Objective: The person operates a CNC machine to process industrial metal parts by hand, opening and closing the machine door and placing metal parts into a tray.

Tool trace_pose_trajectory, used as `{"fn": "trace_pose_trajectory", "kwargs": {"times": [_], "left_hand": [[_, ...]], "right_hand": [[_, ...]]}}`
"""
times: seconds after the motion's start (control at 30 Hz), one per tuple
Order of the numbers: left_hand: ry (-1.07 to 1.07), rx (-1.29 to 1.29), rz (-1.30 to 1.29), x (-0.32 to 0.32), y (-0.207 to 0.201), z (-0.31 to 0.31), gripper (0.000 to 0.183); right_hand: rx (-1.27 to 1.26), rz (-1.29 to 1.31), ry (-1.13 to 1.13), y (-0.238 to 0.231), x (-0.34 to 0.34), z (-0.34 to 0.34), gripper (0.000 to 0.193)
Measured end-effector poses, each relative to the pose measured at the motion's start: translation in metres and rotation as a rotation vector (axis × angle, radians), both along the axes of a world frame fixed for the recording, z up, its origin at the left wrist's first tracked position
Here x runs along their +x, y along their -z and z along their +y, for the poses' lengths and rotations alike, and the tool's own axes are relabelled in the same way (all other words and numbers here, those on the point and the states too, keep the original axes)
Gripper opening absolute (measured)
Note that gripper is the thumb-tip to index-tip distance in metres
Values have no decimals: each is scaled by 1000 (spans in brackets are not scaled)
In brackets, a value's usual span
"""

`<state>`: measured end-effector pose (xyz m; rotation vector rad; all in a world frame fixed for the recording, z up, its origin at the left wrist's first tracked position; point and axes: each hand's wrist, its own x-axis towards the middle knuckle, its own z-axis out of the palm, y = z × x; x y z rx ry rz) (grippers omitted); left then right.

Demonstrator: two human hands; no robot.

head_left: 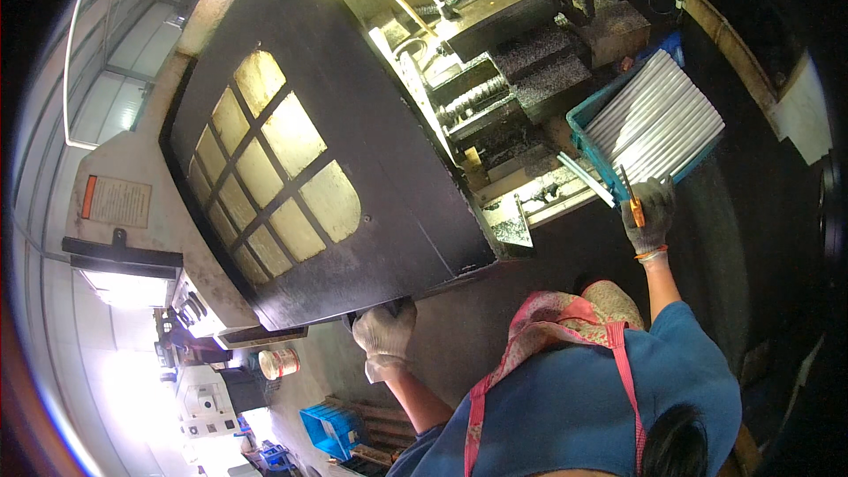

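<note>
My left hand, in a pale work glove, is closed at the bottom edge of the machine's dark sliding door, around a black handle. Its fingertips are partly hidden there. My right hand, in a grey glove with an orange band at the wrist, grips an orange-handled tool with a thin dark shaft pointing up; its exact kind cannot be made out. Just beyond that hand stands a teal crate filled with straight light metal rods. Two rods stick out at its near left side.
The machine's opening shows a ballscrew and metal blocks covered in chips. To the lower left are a blue crate, a wooden pallet and a white bucket. A control panel projects at the left.
</note>
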<state>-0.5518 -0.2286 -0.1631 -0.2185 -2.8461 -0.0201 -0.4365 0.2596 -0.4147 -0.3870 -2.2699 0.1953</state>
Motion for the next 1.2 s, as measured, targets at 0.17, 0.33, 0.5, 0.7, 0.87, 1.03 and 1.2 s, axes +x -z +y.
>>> {"fn": "trace_pose_trajectory", "kwargs": {"times": [0.17, 0.33, 0.5, 0.7, 0.87, 1.03, 1.2], "left_hand": [[-38, -15, -10, -1, 1, -1, 38], [20, 5, 33, 1, -3, 4, 39], [-58, -3, -32, 0, -4, 5, 37], [-51, 5, -9, 1, -3, 4, 34], [-11, -2, 0, 1, -4, 3, 33], [15, 18, 35, 0, -3, 4, 33], [14, 4, 23, 0, -3, 1, 38]], "right_hand": [[7, 38, -13, -1, -1, 0, 42], [-9, 7, -26, -5, 0, 0, 38], [15, 25, -9, -9, -3, 0, 36], [3, 63, -32, -12, -4, -1, 38], [-15, 31, -26, -11, -4, -2, 37], [7, 67, -33, -10, -3, -1, 38], [39, 61, -17, -10, -5, -2, 39]]}}
